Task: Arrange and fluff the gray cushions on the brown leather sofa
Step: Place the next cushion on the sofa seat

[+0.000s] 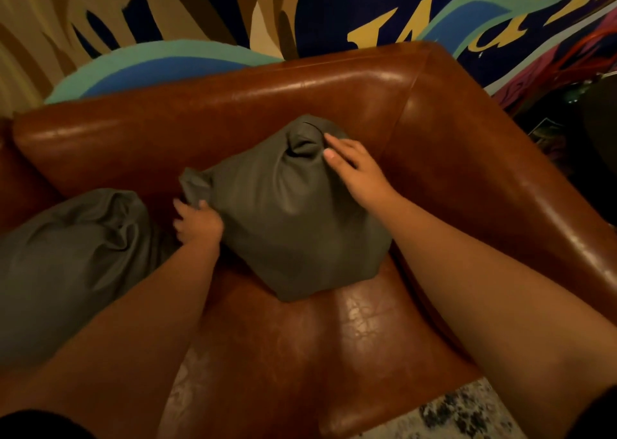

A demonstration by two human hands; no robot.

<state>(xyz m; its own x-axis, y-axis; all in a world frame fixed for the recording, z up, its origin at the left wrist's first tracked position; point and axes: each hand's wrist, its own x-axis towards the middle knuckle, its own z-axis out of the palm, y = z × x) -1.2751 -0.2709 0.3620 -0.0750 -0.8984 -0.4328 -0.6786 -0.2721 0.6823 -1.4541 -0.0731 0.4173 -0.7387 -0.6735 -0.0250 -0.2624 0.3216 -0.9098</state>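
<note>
Fluffing step, it seems — the left hand [197,220] pinches the gray cushion [287,211] by its corner, the right hand [354,168] lies spread on top; next, likely plumping it against the sofa [233,105] back.

- A painted wall [207,8] behind, with tan, dark blue, teal and yellow shapes.
- A speckled light-and-dark rug [467,412] on the floor at the lower right.
- Dark, unclear objects [587,111] at the far right.

One head-worn wide-angle camera looks steeply down and forward from close above the brown leather sofa [334,88]. The seat fills the near middle, the armrest runs right, and the painted wall [367,11] lies far.
</note>
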